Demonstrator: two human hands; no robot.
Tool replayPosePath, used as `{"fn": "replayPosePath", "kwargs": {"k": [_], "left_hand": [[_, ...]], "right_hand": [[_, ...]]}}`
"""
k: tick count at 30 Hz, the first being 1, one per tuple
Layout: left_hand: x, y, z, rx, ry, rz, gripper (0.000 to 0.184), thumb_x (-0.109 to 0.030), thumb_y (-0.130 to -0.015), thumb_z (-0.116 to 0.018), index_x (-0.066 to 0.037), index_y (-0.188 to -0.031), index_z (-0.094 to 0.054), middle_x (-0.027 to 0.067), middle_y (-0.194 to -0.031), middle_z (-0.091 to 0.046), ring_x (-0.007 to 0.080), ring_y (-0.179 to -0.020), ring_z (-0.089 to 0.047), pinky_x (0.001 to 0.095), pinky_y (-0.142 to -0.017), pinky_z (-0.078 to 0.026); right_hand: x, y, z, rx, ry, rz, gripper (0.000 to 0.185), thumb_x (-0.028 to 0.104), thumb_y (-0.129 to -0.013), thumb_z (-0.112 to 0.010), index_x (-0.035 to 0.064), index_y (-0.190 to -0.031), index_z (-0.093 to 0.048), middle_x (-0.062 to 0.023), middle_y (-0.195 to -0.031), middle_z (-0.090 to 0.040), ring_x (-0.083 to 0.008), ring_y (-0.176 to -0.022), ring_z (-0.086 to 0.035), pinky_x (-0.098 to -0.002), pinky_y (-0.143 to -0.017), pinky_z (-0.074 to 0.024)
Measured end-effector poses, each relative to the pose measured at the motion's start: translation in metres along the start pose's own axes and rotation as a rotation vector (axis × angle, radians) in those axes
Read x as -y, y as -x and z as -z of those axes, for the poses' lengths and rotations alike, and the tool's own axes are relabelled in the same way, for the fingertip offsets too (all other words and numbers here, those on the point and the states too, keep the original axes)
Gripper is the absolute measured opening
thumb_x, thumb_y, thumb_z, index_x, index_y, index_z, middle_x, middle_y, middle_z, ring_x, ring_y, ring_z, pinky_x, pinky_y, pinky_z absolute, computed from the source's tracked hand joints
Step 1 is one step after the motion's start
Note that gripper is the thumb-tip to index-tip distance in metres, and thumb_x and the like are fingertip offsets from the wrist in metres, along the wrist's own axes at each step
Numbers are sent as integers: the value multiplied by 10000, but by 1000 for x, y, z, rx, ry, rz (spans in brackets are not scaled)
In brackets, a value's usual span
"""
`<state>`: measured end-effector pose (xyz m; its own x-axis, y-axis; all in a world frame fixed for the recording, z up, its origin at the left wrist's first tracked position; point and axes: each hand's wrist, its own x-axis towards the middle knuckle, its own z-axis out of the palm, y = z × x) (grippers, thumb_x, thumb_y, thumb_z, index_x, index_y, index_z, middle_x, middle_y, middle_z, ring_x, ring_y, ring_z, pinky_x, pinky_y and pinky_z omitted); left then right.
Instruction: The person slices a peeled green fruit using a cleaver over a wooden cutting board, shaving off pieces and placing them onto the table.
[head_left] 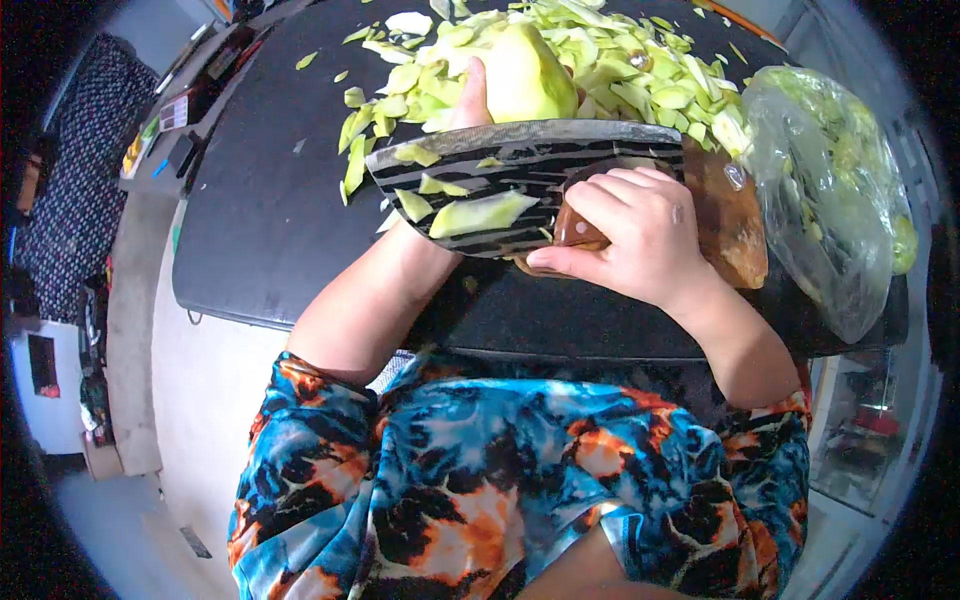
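My right hand [640, 225] is closed round the brown handle of a wide cleaver [520, 170], its thumb along the near side. The dark blade lies broadside to me, with several pale green slivers stuck to it. Beyond the blade, my left hand [473, 98] holds a large peeled, pale green fruit or vegetable [530, 75], whose kind I cannot tell. Only the thumb and a bit of fingertip show; the blade hides the rest. A heap of pale green slices [640, 60] spreads behind and around it. A wooden chopping board [732, 225] is partly visible under my right hand.
A clear plastic bag [830, 200] with green produce inside lies at the table's right edge. The black table [270, 200] extends to the left, with a few stray slices on it. Shelves and small items [175, 110] stand along the left side.
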<state>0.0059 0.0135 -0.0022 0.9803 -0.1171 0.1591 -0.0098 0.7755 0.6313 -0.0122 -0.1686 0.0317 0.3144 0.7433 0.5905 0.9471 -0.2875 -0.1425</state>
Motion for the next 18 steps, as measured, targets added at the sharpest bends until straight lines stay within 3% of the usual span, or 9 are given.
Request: {"fn": "replayPosePath", "kwargs": {"k": [1, 4, 7, 10, 12, 13, 14, 16, 18], "left_hand": [[-2, 1, -2, -34, 173, 72, 686, -630, -865, -356, -70, -1250, -449, 157, -1159, -546, 296, -1009, -560, 452, -899, -453], [-5, 2, -9, 93, 300, 120, 684, -641, -858, -357, -76, -1228, -464, 159, -1129, -556, 305, -978, -570, 455, -866, -471], [-9, -4, -1, 231, 268, 130, 678, -645, -850, -371, -74, -1202, -476, 157, -1090, -567, 304, -957, -574, 448, -851, -477], [-13, 2, -14, -44, -4, 34, 663, -636, -852, -379, -66, -1170, -492, 152, -1065, -574, 297, -935, -581, 446, -852, -474], [-18, -2, -9, 57, 241, 127, 645, -615, -860, -385, -65, -1177, -496, 146, -1071, -578, 287, -949, -580, 445, -869, -465], [-17, 7, -24, -102, 89, 47, 638, -609, -859, -395, -73, -1189, -497, 145, -1094, -573, 279, -976, -572, 442, -884, -457], [-19, 2, -11, 61, 301, 115, 630, -600, -857, -409, -81, -1204, -492, 146, -1109, -569, 276, -995, -565, 434, -893, -451], [-14, 2, -18, -117, 71, 2, 627, -598, -852, -417, -79, -1195, -497, 144, -1107, -568, 272, -997, -562, 430, -896, -446], [-14, 2, -20, -149, 67, -3, 632, -602, -847, -420, -76, -1188, -499, 143, -1107, -567, 269, -999, -557, 425, -897, -442]], "right_hand": [[0, 0, 0, -8, 9, -3, 452, 556, -720, -622, 121, -647, -519, -38, -606, -568, -219, -594, -594, -340, -567, -436], [-1, 1, 0, -10, 4, -12, 453, 556, -722, -619, 121, -652, -517, -40, -610, -573, -221, -592, -594, -342, -571, -438], [0, 1, 0, 17, 4, -21, 452, 555, -722, -620, 121, -652, -516, -41, -614, -577, -223, -589, -593, -343, -573, -442], [0, 0, 1, 6, 17, -21, 448, 549, -717, -627, 121, -646, -514, -40, -612, -575, -227, -587, -593, -345, -570, -448], [-4, -1, 2, -38, 40, -23, 446, 544, -713, -633, 121, -639, -511, -40, -610, -571, -228, -589, -592, -347, -565, -450], [-9, -1, 1, -70, 58, -27, 445, 541, -711, -636, 121, -636, -510, -40, -609, -569, -228, -591, -592, -349, -563, -451], [-12, -1, 1, -103, 76, -29, 444, 538, -709, -639, 120, -633, -508, -40, -608, -567, -229, -593, -592, -350, -560, -451], [-13, -3, 1, -112, 76, -11, 441, 529, -702, -646, 118, -627, -504, -38, -597, -549, -227, -592, -585, -349, -553, -449], [-15, -3, 1, -89, 87, -12, 441, 529, -702, -645, 118, -628, -505, -36, -593, -542, -226, -589, -581, -349, -551, -447]]}}
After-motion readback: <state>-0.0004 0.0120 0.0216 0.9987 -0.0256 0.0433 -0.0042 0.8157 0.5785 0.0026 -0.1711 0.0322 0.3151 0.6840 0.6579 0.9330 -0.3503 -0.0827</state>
